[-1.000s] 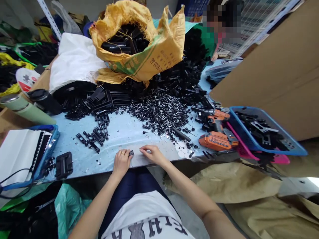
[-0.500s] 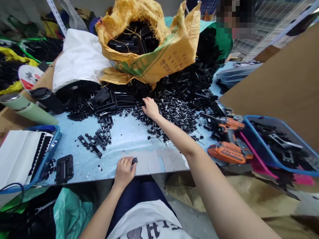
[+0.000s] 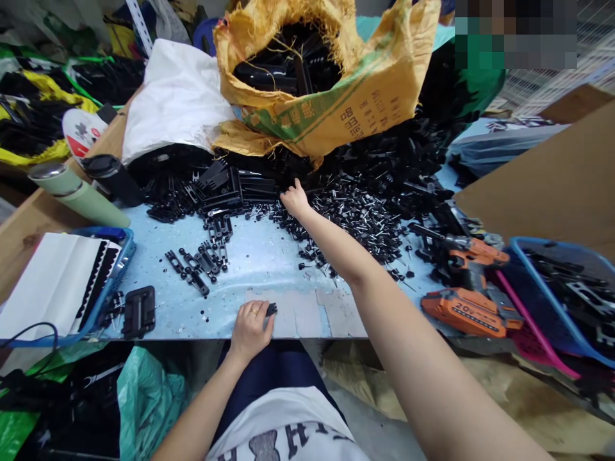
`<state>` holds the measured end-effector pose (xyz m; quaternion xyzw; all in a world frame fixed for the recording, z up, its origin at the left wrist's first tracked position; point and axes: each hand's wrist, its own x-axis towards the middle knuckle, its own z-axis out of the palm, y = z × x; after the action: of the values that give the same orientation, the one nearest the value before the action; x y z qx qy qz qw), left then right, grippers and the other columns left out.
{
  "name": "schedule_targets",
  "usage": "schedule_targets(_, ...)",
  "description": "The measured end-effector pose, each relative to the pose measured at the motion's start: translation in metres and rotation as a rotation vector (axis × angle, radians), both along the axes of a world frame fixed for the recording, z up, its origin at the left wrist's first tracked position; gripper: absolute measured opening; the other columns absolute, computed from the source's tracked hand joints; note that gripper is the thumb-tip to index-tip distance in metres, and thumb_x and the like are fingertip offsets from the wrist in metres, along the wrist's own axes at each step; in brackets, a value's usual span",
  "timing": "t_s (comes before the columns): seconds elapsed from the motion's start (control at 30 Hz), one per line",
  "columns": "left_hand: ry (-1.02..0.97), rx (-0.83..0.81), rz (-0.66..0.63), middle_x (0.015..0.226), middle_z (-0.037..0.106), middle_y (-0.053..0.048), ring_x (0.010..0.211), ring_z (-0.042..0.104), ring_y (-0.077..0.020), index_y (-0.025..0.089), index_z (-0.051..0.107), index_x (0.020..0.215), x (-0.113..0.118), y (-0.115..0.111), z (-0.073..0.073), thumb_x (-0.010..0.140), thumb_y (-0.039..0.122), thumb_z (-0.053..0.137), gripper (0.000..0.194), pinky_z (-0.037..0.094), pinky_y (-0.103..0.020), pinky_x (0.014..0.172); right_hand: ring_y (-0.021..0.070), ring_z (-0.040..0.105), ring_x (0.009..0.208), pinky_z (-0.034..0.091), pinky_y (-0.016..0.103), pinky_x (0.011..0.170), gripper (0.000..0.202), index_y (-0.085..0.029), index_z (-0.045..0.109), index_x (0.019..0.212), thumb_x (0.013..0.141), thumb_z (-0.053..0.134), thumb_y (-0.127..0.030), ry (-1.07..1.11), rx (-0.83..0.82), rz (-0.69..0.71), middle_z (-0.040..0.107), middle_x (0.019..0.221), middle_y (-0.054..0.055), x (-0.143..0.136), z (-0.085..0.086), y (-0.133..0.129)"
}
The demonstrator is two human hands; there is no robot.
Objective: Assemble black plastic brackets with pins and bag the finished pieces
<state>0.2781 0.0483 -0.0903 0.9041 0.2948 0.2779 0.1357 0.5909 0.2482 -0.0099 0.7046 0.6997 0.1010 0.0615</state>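
My left hand (image 3: 252, 328) rests at the front edge of the table. Its fingers are closed on a small black plastic part (image 3: 271, 309), which sticks out past the fingertips. Stretched far forward, my right hand (image 3: 295, 198) is at the back left of a heap of small black-headed metal pins (image 3: 358, 218). Its index finger points out, apart from the other fingers, and I see nothing held in it. Just behind it lie long black plastic pieces (image 3: 257, 186). Several black link-shaped parts (image 3: 204, 259) lie on the blue table surface (image 3: 254, 256), left of my right arm.
An orange cordless drill (image 3: 466, 307) lies to the right, beside a blue basket (image 3: 516, 246) of black parts. A yellow woven sack (image 3: 384, 96) stands at the back. On the left are a green flask (image 3: 86, 202), a black cup (image 3: 113, 179) and a blue tray (image 3: 125, 250).
The view has swung left, so the table things sit farther right. My right hand is still at the pins, its index finger now pointing out. The left hand keeps the black part.
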Motion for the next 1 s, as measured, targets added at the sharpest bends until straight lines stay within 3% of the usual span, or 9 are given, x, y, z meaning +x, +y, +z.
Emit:
schedule_targets(0.17,0.000,0.015,0.013,0.097,0.064,-0.011,0.093,0.058,-0.0260,0.019,0.055,0.113,0.000,0.000,0.000,0.085,0.022,0.050,0.029,0.047,-0.042,0.080,0.0249,0.058,0.087,0.025,0.048,0.099,0.019,-0.010,0.064,0.088,0.069,0.058,-0.010,0.111,0.037,0.002,0.067,0.080,0.012,0.006,0.015,-0.001)
schedule_targets(0.27,0.000,0.028,0.019,0.097,0.064,-0.011,0.093,0.058,-0.0256,0.018,0.056,0.111,0.000,0.000,0.000,0.085,0.022,0.050,0.027,0.047,-0.041,0.080,0.0253,0.057,0.092,0.037,0.041,0.091,0.037,-0.010,0.056,0.103,0.068,0.061,-0.020,0.408,0.288,-0.058,0.064,0.095,0.013,0.014,0.032,-0.025)
schedule_targets(0.4,0.016,0.032,0.018,0.097,0.064,-0.011,0.093,0.058,-0.0260,0.018,0.057,0.109,-0.001,0.000,-0.001,0.086,0.023,0.049,0.026,0.047,-0.041,0.081,0.0191,0.059,0.092,0.047,0.034,0.082,0.045,-0.017,0.044,0.115,0.075,0.056,-0.033,1.059,0.622,-0.156,0.060,0.105,0.008,0.012,0.039,-0.091)
schedule_targets(0.5,0.035,0.026,0.011,0.099,0.064,-0.012,0.095,0.057,-0.0266,0.016,0.058,0.110,-0.001,0.000,-0.002,0.086,0.024,0.048,0.027,0.046,-0.041,0.081,0.0183,0.064,0.085,0.050,0.037,0.078,0.034,-0.021,0.048,0.104,0.077,0.056,-0.040,1.459,0.542,-0.235,0.062,0.095,0.004,-0.006,0.018,-0.160)
schedule_targets(0.57,0.068,0.005,-0.009,0.102,0.063,-0.012,0.096,0.056,-0.0263,0.016,0.057,0.113,-0.003,0.002,-0.002,0.087,0.023,0.046,0.028,0.046,-0.041,0.082,0.0199,0.065,0.082,0.051,0.040,0.077,0.034,-0.020,0.051,0.095,0.073,0.062,-0.043,1.551,0.458,-0.268,0.063,0.091,0.004,-0.021,-0.006,-0.210)
schedule_targets(0.67,0.130,-0.031,-0.071,0.104,0.063,-0.013,0.099,0.056,-0.0255,0.017,0.056,0.116,-0.008,0.007,-0.002,0.087,0.018,0.043,0.031,0.046,-0.040,0.082,0.0221,0.063,0.084,0.050,0.040,0.079,0.034,-0.019,0.056,0.086,0.065,0.070,-0.041,1.342,0.271,-0.219,0.064,0.089,0.006,-0.043,-0.037,-0.281)
schedule_targets(0.77,0.128,-0.051,-0.095,0.104,0.062,-0.013,0.100,0.056,-0.0250,0.018,0.054,0.118,-0.016,0.011,0.001,0.088,0.017,0.042,0.033,0.047,-0.040,0.084,0.0236,0.057,0.102,0.043,0.042,0.092,0.029,-0.019,0.060,0.101,0.073,0.062,-0.024,0.941,0.067,-0.108,0.062,0.105,0.008,-0.059,-0.048,-0.318)
schedule_targets(0.87,0.038,-0.075,-0.042,0.107,0.061,-0.013,0.101,0.056,-0.0238,0.017,0.051,0.120,-0.018,0.009,0.007,0.089,0.020,0.041,0.033,0.046,-0.038,0.088,0.0263,0.046,0.118,0.033,0.044,0.101,0.034,-0.020,0.056,0.115,0.082,0.048,-0.014,0.584,0.097,-0.180,0.054,0.123,0.012,-0.080,-0.042,-0.307)
schedule_targets(1.0,-0.109,-0.168,0.049,0.110,0.058,-0.012,0.104,0.056,-0.0224,0.016,0.047,0.123,-0.016,-0.003,0.019,0.091,0.024,0.041,0.034,0.047,-0.036,0.088,0.0295,0.058,0.095,0.045,0.039,0.079,0.047,-0.013,0.050,0.121,0.085,0.051,-0.043,0.458,0.157,-0.559,0.052,0.113,0.020,-0.109,-0.031,-0.255)
